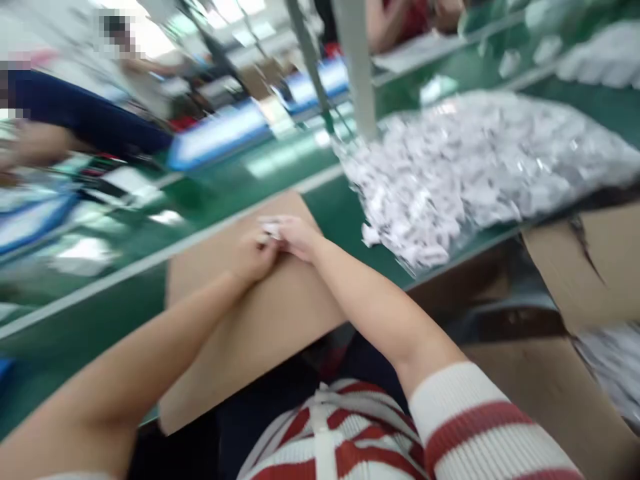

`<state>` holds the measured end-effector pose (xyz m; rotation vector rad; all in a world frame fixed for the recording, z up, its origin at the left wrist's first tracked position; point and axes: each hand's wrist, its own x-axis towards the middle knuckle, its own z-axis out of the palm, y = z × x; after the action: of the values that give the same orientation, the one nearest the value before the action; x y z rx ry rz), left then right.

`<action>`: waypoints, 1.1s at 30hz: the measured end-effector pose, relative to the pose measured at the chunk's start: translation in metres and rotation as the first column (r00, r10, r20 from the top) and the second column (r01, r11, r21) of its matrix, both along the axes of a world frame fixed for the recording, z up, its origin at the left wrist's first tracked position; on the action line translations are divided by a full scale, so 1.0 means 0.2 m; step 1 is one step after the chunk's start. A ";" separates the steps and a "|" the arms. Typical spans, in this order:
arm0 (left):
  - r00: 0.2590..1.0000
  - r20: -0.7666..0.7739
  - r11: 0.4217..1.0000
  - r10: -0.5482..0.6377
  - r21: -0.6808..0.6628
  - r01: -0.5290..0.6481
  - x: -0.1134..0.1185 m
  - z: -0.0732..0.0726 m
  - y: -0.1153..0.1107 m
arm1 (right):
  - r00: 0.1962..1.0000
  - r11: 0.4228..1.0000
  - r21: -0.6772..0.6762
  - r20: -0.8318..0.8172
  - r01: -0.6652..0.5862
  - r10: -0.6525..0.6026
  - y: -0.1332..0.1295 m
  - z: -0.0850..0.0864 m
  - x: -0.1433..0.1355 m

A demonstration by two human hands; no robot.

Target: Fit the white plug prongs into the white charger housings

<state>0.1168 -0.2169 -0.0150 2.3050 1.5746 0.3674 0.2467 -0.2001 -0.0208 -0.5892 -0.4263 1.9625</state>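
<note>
1. Visibility: motion blur affects the whole view, most heavily beyond the far edge of the cardboard sheet [290, 300], where co-workers and blue-edged panels [220, 137] show only in outline.
2. Cut off: the striped top [370, 427], nearest the sheet's near edge, runs out at the bottom of the view. The open carton [590, 260], right of the sheet, leaves at the right edge.
3. Hidden: the curled fingers and the arms cover part of the sheet and of the small white piece [271, 230].
4. Markings: any print on the piece, or on the clear plastic bag [480, 160] right of the sheet, is too blurred to read. The bag is filled with many small white pieces and lies on the green bench [115, 307].
5. Grip: the left hand [254, 257] is curled and clamped on the piece. The right hand [299, 239] meets it from the other side; whether its fingers pinch or only touch cannot be told.
6. Position: the piece sits at the fingertips, between both hands, over the sheet's far half.
</note>
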 end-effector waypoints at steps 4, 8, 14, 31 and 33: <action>0.991 0.086 0.974 -0.099 0.213 0.079 -0.01 0.01 0.09 | 0.994 0.986 0.164 0.105 -0.014 -0.004 0.00 0.02 0.01; 0.952 0.180 0.927 -0.250 0.330 0.181 -0.07 -0.02 0.12 | 0.984 0.963 0.268 0.176 -0.017 -0.031 0.03 -0.03 0.00; 0.859 0.301 0.866 -0.414 0.419 0.271 -0.13 -0.06 0.11 | 0.955 0.970 0.245 0.286 0.002 -0.074 0.01 -0.09 0.00; 0.663 0.604 0.862 -0.442 0.490 0.128 -0.12 -0.24 0.23 | 0.926 0.996 0.001 0.368 0.091 -0.085 0.00 -0.08 0.03; 0.656 0.614 0.871 -0.439 0.471 0.141 -0.13 -0.22 0.22 | 0.929 0.996 -0.003 0.362 0.091 -0.084 0.00 -0.09 0.03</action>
<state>0.0906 -0.1725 -0.0598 2.1882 0.7522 1.3945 0.2536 -0.2004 -0.0391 -0.9729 -0.5978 1.7750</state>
